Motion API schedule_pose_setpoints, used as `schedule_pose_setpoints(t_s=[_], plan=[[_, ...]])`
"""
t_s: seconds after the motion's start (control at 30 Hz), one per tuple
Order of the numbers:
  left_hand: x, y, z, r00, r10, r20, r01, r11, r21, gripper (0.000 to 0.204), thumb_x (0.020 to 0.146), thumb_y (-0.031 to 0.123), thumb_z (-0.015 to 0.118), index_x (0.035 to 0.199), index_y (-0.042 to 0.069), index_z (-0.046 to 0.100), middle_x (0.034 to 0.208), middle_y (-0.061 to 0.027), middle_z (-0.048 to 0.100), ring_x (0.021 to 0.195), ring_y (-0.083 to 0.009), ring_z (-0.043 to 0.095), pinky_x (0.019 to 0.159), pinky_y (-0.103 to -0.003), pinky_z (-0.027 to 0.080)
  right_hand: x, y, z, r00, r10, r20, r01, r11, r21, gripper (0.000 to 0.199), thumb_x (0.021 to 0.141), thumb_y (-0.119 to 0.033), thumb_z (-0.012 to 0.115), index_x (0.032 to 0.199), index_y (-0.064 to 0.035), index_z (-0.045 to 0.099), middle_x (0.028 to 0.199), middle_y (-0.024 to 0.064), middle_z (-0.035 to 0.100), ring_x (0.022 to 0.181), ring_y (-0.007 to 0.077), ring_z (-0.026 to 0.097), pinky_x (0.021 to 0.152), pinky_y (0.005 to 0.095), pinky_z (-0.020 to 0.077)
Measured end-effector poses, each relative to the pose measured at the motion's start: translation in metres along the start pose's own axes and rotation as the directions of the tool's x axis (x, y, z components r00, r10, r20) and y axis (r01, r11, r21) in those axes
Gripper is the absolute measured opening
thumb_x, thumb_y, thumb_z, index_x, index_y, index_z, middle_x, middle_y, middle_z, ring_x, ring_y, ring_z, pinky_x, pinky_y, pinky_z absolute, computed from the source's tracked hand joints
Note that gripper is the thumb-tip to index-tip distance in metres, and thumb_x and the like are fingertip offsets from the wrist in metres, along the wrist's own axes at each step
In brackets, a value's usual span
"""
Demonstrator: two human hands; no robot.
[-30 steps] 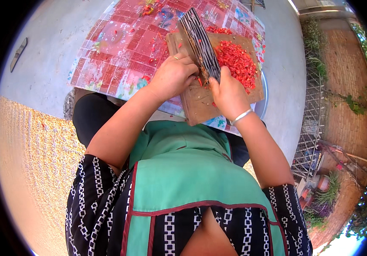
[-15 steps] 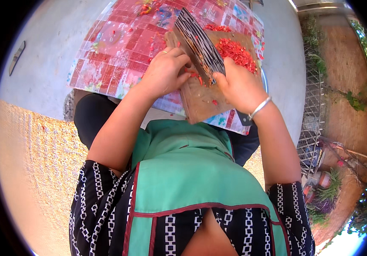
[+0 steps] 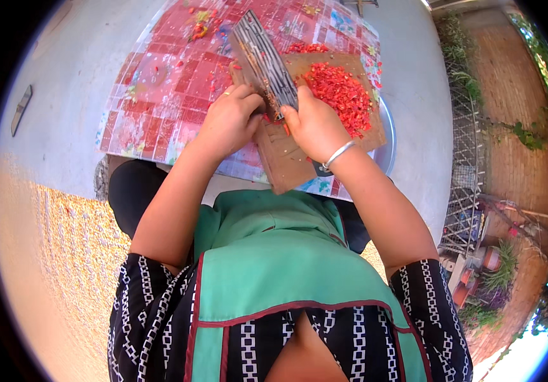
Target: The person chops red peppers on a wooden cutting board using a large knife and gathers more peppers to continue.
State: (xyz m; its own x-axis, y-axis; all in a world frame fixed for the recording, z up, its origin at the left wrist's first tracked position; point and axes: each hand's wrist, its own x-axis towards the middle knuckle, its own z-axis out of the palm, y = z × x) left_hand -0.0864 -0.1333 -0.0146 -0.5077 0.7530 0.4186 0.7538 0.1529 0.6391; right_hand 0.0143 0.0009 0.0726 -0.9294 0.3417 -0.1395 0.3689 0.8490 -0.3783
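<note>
My right hand [image 3: 317, 127] grips a cleaver [image 3: 264, 60] with a broad, black-and-silver streaked blade; its dark handle end pokes out below my wrist. The blade stands tilted over the left part of a wooden cutting board [image 3: 283, 167]. Just left of the blade, my left hand [image 3: 230, 122] has its fingers curled on the board's edge. A bit of red pepper shows at those fingertips, mostly hidden by them. Finely chopped red pepper [image 3: 341, 95] lies heaped on the board's right half, and a smaller pile [image 3: 306, 48] sits beyond its far edge.
A red checked, flowered tablecloth [image 3: 153, 108] covers the table, with pepper scraps [image 3: 202, 25] at its far side. A pale round rim [image 3: 388, 137] shows beside the table's right edge. A narrow dark-edged object [image 3: 21, 111] lies far left. Potted plants [image 3: 491, 258] stand at right.
Both hands, the cleaver and the board appear further left in the picture, partly because the view has shifted. The cleaver has moved closer to my left fingers, and less red pepper shows beside them.
</note>
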Motion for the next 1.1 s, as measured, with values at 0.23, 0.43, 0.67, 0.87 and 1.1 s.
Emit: schedule_pose_setpoints(t_s=[0.23,0.43,0.67,0.87,1.1], plan=[[-0.005,0.005,-0.004,0.998,-0.069,0.008,0.069,0.996,-0.047,0.017,0.073,0.003,0.065,0.089,0.002,0.060,0.097,-0.0138,0.057,0.094,-0.0344,0.055,0.080,-0.040,0.047,-0.033,0.062,-0.014,0.958,0.219,0.187,-0.278,0.869,0.409,0.029,0.093,-0.027,0.053,0.098,0.0000,0.044,0.072,0.0168,0.060,0.055,0.0253,0.062,0.056,0.0395,0.0494],[-0.002,0.011,-0.006,0.997,-0.067,0.036,0.066,0.997,0.036,0.017,0.075,0.001,0.064,0.091,0.000,0.058,0.102,-0.0153,0.057,0.096,-0.0334,0.056,0.083,-0.039,0.047,-0.044,0.140,-0.028,0.904,0.421,0.078,-0.383,0.716,0.583,0.025,0.094,-0.024,0.052,0.101,-0.0003,0.046,0.068,0.0078,0.056,0.048,0.0169,0.056,0.046,0.0328,0.0471],[-0.001,0.017,-0.006,0.990,-0.125,0.069,0.126,0.992,-0.004,0.015,0.076,0.000,0.063,0.090,0.000,0.057,0.102,-0.0151,0.057,0.096,-0.0322,0.058,0.085,-0.036,0.047,-0.071,0.246,-0.047,0.829,0.559,-0.033,-0.376,0.600,0.706,0.023,0.094,-0.021,0.051,0.100,0.0004,0.049,0.064,0.0062,0.054,0.046,0.0159,0.054,0.045,0.0330,0.0467],[-0.001,0.020,-0.003,0.991,-0.115,0.069,0.110,0.991,0.077,0.016,0.077,0.000,0.063,0.092,0.000,0.059,0.103,-0.0158,0.058,0.097,-0.0327,0.058,0.085,-0.037,0.047,-0.104,0.268,-0.076,0.770,0.615,-0.169,-0.343,0.624,0.702,0.021,0.094,-0.021,0.052,0.099,-0.0004,0.049,0.064,0.0043,0.054,0.046,0.0148,0.054,0.046,0.0309,0.0464],[-0.003,0.039,0.008,0.979,-0.201,-0.017,0.201,0.971,0.126,0.015,0.079,0.004,0.063,0.093,0.000,0.060,0.102,-0.0136,0.060,0.095,-0.0307,0.060,0.084,-0.035,0.047,-0.132,0.181,-0.042,0.975,0.119,0.188,-0.218,0.682,0.698,0.024,0.094,-0.024,0.053,0.099,-0.0010,0.049,0.067,0.0078,0.056,0.051,0.0161,0.057,0.050,0.0329,0.0470]])
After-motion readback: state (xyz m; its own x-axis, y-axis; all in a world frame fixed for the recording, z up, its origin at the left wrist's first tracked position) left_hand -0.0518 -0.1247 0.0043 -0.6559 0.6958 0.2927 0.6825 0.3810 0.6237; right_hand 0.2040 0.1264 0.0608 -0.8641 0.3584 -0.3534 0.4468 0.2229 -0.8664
